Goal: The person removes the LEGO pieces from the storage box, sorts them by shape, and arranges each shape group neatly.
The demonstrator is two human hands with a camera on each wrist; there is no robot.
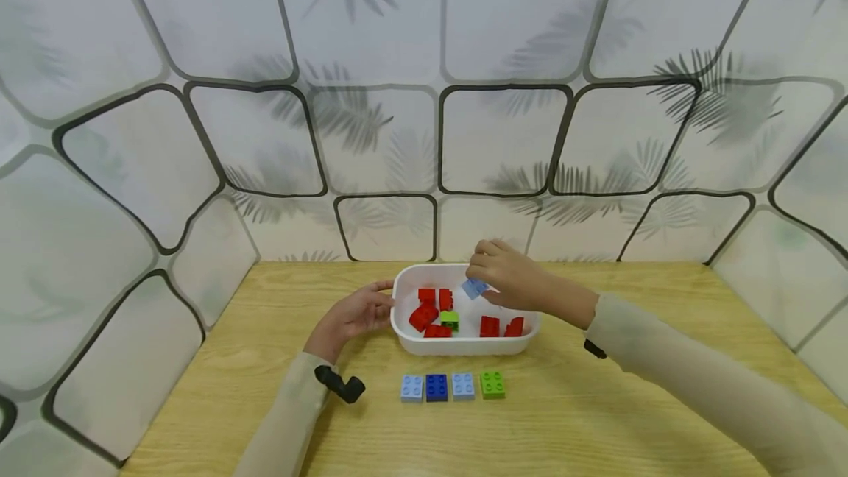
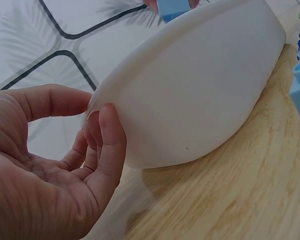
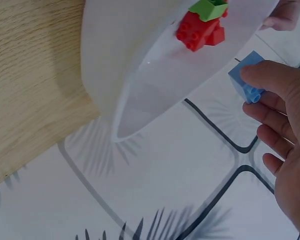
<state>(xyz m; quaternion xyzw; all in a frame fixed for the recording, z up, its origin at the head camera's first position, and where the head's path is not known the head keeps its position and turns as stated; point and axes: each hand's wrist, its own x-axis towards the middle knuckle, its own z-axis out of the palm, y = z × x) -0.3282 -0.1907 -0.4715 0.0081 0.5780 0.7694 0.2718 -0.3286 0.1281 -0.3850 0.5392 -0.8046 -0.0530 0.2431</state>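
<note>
A white plastic tub stands on the table, holding several red bricks and a green brick. At its left end, my left hand pinches the rim, with fingertips on the rim and outer wall in the left wrist view. Over the back right part of the tub, my right hand holds a light blue brick between thumb and fingers. That brick is tilted, and some of its studs show in the right wrist view.
In front of the tub, a row of bricks lies on the wooden table: a light blue brick, a dark blue brick, another light blue brick and a green brick. Patterned fabric rises behind the table.
</note>
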